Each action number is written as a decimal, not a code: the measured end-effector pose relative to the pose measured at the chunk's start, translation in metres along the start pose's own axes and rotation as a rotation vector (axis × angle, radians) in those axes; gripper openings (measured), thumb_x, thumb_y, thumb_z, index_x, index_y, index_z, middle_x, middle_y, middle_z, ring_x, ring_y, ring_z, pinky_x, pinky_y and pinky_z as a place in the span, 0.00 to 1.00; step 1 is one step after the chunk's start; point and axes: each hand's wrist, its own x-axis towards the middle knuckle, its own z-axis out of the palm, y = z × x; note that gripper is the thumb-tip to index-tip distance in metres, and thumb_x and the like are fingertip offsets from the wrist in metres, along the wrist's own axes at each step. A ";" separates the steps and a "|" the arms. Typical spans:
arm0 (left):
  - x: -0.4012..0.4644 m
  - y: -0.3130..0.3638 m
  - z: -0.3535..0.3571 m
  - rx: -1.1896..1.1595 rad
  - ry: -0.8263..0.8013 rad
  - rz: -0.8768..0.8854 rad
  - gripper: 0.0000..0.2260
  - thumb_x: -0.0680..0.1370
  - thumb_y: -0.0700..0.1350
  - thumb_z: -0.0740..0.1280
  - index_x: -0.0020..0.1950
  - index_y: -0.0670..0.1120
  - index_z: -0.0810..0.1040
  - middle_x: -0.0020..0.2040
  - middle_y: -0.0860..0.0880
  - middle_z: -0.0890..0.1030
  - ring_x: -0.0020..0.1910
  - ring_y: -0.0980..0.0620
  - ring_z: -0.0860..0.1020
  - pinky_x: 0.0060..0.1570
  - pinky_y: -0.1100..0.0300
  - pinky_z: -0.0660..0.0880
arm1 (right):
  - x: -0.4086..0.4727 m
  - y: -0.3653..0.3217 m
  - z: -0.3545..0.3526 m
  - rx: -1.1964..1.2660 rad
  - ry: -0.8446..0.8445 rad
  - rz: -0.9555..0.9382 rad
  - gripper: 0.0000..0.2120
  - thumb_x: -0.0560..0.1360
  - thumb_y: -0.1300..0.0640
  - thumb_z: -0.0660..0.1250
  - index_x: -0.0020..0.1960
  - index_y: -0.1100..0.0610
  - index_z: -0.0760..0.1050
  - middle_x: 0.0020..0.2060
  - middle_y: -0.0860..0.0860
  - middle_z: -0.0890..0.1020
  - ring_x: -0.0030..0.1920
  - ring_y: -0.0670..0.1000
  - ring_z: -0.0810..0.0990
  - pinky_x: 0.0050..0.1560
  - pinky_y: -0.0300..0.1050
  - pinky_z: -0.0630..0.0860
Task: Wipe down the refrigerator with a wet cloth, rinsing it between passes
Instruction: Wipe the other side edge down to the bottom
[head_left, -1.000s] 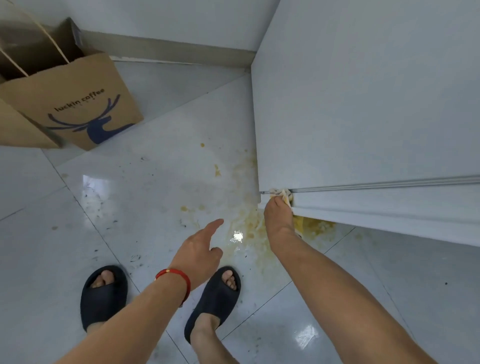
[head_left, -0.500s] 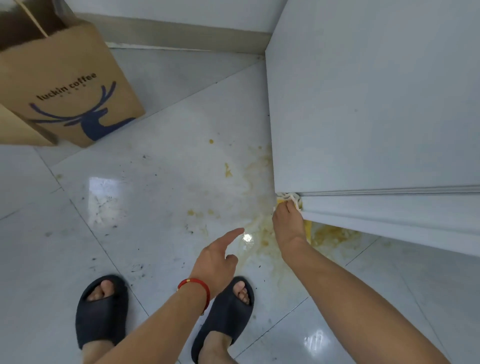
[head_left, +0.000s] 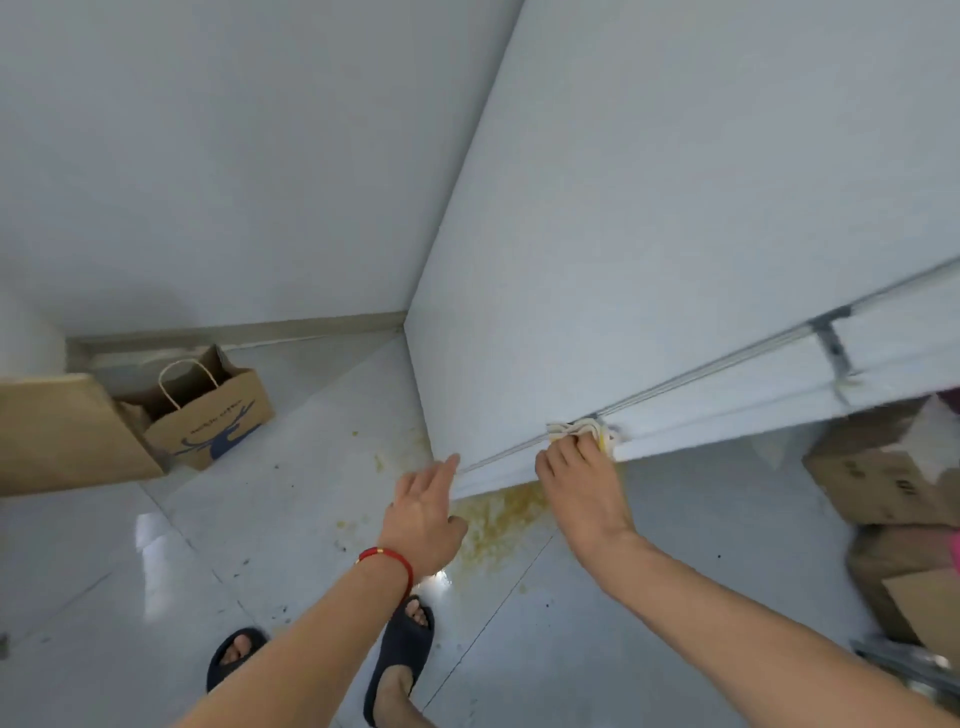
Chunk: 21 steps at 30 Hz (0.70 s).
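The white refrigerator (head_left: 675, 234) fills the right half of the view, its side panel ending in a grooved lower edge. My right hand (head_left: 584, 486) presses a bunched white and yellow cloth (head_left: 582, 432) into that groove, fingers curled over the cloth. My left hand (head_left: 426, 512), with a red string bracelet at the wrist, is held with its fingers straight, and their tips touch the fridge's bottom corner edge. It holds nothing.
A yellow spill (head_left: 498, 514) stains the tiled floor under the fridge corner. A brown paper bag (head_left: 208, 415) and a cardboard box (head_left: 62, 431) stand at the left by the wall. More cardboard boxes (head_left: 883, 478) sit at the right. My feet are in dark slippers (head_left: 400, 654).
The view has tilted up and pulled back. My right hand has slid the cloth along the groove away from the corner. My left hand has risen from above the floor to the fridge's corner edge.
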 end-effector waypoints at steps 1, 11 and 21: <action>-0.010 0.018 -0.011 -0.007 0.007 0.042 0.34 0.79 0.42 0.62 0.83 0.52 0.52 0.81 0.50 0.60 0.78 0.47 0.54 0.75 0.49 0.63 | -0.019 0.027 -0.017 -0.011 0.056 0.020 0.25 0.80 0.57 0.60 0.74 0.65 0.60 0.67 0.60 0.70 0.68 0.62 0.67 0.73 0.59 0.59; -0.093 0.143 -0.089 -0.070 -0.086 0.381 0.30 0.78 0.41 0.64 0.79 0.57 0.64 0.74 0.54 0.71 0.74 0.53 0.67 0.72 0.54 0.67 | -0.168 0.169 -0.119 0.243 0.497 0.354 0.21 0.71 0.71 0.48 0.49 0.60 0.78 0.43 0.54 0.78 0.51 0.61 0.77 0.68 0.57 0.69; -0.171 0.140 -0.153 -0.752 -0.205 0.193 0.12 0.82 0.43 0.64 0.63 0.43 0.81 0.58 0.40 0.84 0.55 0.44 0.83 0.58 0.46 0.79 | -0.175 0.082 -0.204 2.790 0.438 0.580 0.11 0.77 0.69 0.64 0.56 0.65 0.82 0.50 0.64 0.84 0.47 0.59 0.83 0.51 0.53 0.79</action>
